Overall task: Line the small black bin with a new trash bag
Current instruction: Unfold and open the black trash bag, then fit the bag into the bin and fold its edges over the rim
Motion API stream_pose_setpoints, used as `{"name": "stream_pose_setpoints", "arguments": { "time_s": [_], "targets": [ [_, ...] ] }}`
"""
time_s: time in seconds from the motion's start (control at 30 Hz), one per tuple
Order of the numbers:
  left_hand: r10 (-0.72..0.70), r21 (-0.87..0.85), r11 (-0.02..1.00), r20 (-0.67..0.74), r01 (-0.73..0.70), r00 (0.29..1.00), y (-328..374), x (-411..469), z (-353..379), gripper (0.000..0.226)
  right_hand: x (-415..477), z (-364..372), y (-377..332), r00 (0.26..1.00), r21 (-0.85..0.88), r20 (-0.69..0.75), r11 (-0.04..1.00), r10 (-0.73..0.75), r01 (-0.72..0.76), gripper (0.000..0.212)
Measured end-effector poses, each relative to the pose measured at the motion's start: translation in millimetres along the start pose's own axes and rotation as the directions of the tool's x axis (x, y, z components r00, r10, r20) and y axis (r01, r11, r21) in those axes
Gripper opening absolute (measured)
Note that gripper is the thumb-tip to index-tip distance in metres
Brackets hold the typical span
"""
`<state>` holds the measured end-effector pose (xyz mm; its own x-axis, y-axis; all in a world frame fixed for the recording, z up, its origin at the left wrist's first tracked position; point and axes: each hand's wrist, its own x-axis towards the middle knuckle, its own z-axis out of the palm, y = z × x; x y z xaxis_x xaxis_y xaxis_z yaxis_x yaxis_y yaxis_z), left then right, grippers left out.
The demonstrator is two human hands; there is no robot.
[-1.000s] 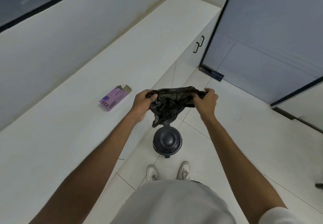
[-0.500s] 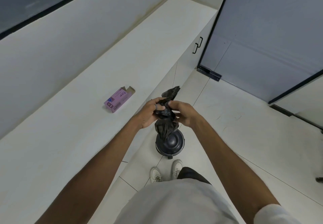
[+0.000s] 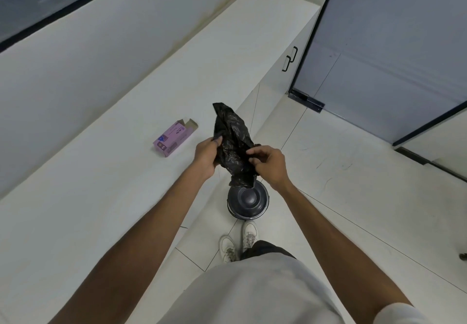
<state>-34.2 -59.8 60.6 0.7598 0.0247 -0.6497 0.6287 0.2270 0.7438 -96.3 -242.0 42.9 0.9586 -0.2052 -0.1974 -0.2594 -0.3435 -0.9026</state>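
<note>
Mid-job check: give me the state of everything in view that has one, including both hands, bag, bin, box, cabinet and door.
Left hand: closed on the trash bag's left side.
Right hand: fingers pinching the bag's right side.
Trash bag: crumpled, unopened, held in the air above the bin.
Small black bin: upright on the floor, lid shut, unlined as far as shows.
Purple box: lying flat on the counter, end flap open.
Cabinet door: shut.
Glass door: shut.
</note>
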Motion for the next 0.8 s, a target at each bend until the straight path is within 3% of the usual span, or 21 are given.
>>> {"name": "stream_pose_setpoints", "arguments": {
  "time_s": [0.13,0.27,0.33,0.43,0.5,0.6,0.7,0.73,0.8],
  "targets": [
    [-0.048,-0.070,0.997,-0.042,0.045,0.998,4,2,-10,0.011,1,-12,3,0.967,0.029,-0.198,0.987,0.160,-0.157,0.034],
    [-0.070,-0.131,0.989,-0.003,0.069,0.998,2,-7,-1,0.010,-5,-19,-5,0.929,-0.088,-0.370,0.995,0.005,-0.040,0.032],
    [-0.079,-0.147,0.985,0.045,0.085,0.996,1,-12,9,0.019,-6,-17,-7,0.923,-0.088,-0.366,0.992,-0.119,0.093,0.018],
    [-0.101,-0.118,0.986,0.126,0.116,0.987,-1,-19,21,0.023,4,-12,1,0.967,-0.297,-0.113,0.937,-0.229,0.187,0.008],
    [-0.141,-0.083,0.984,0.157,0.155,0.977,-3,-21,27,0.031,16,-12,13,0.978,-0.334,0.091,0.920,-0.187,0.206,0.014],
    [-0.171,-0.008,0.984,0.177,0.176,0.969,-8,-20,32,0.049,32,-10,31,0.962,-0.342,0.245,0.918,-0.120,0.202,0.028],
    [-0.052,0.150,0.988,0.068,0.041,0.996,-20,-16,31,0.042,36,-15,40,0.974,-0.463,0.227,0.880,0.002,0.106,0.034],
    [0.073,0.244,0.967,0.029,-0.078,0.997,-25,-13,28,0.040,36,-19,45,0.979,-0.501,0.201,0.862,0.027,0.079,0.035],
    [0.360,0.456,0.815,0.084,-0.357,0.929,-40,-7,19,0.042,35,-25,61,0.981,-0.556,0.179,0.830,0.077,0.036,0.043]
  ]
}}
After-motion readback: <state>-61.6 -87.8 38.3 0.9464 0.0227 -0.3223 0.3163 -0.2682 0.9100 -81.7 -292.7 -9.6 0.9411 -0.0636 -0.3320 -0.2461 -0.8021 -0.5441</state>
